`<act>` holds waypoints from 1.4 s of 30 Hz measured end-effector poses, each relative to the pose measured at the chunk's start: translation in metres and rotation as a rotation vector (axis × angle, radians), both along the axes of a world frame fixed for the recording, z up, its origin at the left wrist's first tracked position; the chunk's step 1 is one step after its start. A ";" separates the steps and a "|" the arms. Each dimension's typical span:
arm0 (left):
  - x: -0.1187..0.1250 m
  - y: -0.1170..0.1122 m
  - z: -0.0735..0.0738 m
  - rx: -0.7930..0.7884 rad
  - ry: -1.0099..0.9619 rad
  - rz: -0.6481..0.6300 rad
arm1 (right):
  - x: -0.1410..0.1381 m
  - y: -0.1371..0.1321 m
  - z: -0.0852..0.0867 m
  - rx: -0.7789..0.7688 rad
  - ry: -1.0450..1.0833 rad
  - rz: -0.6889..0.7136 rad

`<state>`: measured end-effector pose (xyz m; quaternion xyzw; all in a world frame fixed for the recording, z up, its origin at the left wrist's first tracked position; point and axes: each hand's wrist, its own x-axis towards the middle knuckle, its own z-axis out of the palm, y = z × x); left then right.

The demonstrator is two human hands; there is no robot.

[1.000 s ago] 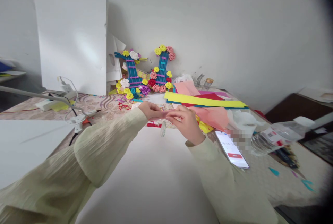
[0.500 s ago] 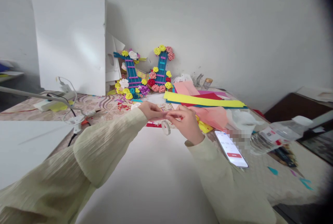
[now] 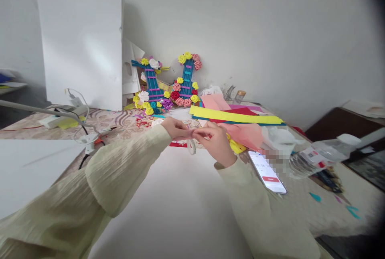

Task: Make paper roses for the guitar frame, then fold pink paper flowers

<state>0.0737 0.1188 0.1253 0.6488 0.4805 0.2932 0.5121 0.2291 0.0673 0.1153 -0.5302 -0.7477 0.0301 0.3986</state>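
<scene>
My left hand (image 3: 175, 129) and my right hand (image 3: 215, 142) meet fingertip to fingertip above the near part of the table. Both are closed in a pinch, and whatever sits between the fingers is too small and covered to make out. Just beneath the fingertips hangs a narrow white roll of tape (image 3: 194, 148), seen partly edge-on. A white board (image 3: 168, 207) lies under my forearms. Red strips (image 3: 177, 144) show at its far edge, behind the hanging roll.
Two blue panels decorated with paper flowers (image 3: 187, 76) lean at the back. Yellow paper strips (image 3: 237, 115) and pink crepe paper (image 3: 245, 135) lie beyond my right hand. To the right are a phone (image 3: 269, 173) and a water bottle (image 3: 321, 156); cables and a power strip (image 3: 61, 118) are left.
The hanging roll of tape has turned and shifted slightly up and to the left. Both hands stay nearly in place, fingertips still together.
</scene>
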 end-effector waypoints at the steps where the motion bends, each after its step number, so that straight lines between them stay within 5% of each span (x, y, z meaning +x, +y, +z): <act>1: 0.000 -0.001 0.001 -0.010 -0.005 -0.003 | 0.000 0.000 0.000 -0.001 0.000 -0.001; 22: 0.001 -0.004 0.002 -0.108 -0.155 -0.067 | -0.003 -0.006 0.001 0.000 0.133 -0.030; 33: -0.002 0.001 0.000 -0.140 -0.250 -0.021 | 0.009 -0.002 -0.005 -0.014 0.467 0.023; 36: -0.004 0.004 -0.004 -0.161 -0.297 0.002 | 0.013 -0.001 -0.010 -0.125 0.716 0.027; 42: -0.007 0.006 -0.015 -0.196 -0.363 0.016 | 0.006 -0.002 -0.024 -0.467 1.011 0.300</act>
